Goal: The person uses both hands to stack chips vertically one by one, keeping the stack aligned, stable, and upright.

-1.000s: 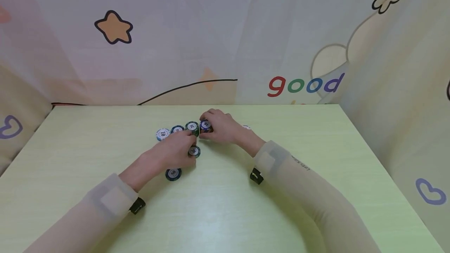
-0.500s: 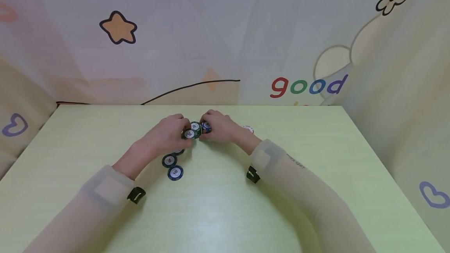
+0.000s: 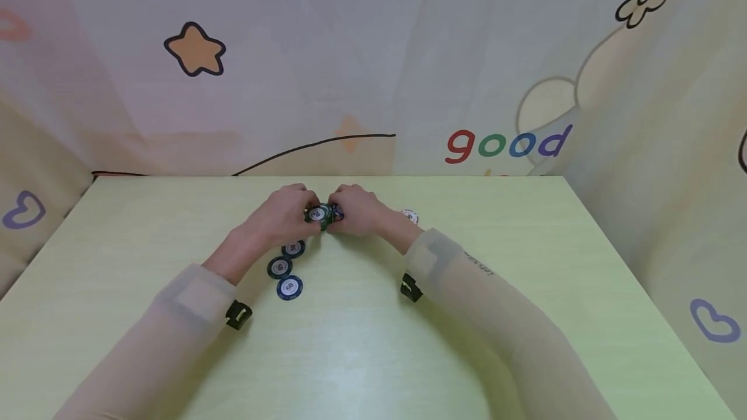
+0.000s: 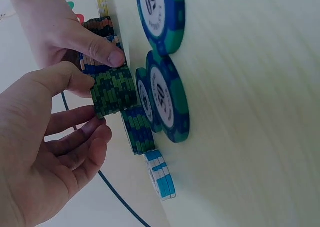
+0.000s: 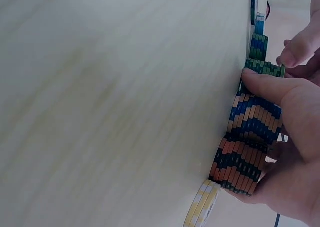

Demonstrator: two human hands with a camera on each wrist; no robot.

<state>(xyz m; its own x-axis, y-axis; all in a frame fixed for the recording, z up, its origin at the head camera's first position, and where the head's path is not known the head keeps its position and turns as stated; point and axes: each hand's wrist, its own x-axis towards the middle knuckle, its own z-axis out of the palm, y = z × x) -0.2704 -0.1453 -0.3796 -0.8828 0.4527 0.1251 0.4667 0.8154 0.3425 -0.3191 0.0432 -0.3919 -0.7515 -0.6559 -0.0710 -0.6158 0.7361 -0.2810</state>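
In the head view, my left hand [image 3: 286, 212] is at a stack of green poker chips [image 3: 318, 214] near the table's back. Its thumb and fingers pinch the top of that stack in the left wrist view, with the other fingers [image 4: 87, 157] curled below. My right hand [image 3: 358, 211] wraps round from the other side. Its thumb lies along the near side of the green stack in the right wrist view, beside a blue and cream stack [image 5: 255, 118]. A brown and dark stack [image 5: 239, 164] stands next to that one. The right fingertips behind the stacks are mostly hidden.
Three loose chips, one of them a blue chip [image 3: 289, 288], lie in front of the left hand on the pale table [image 3: 362, 349]. A short white and blue stack [image 4: 160, 174], a low green and blue stack [image 4: 139, 129] and yellow and white chips [image 5: 202, 204] flank the row.
My left hand picked up a green chip from in front and carried it back onto the green stack. My right hand has edged left, its thumb shifting from the blue stack towards the green one.
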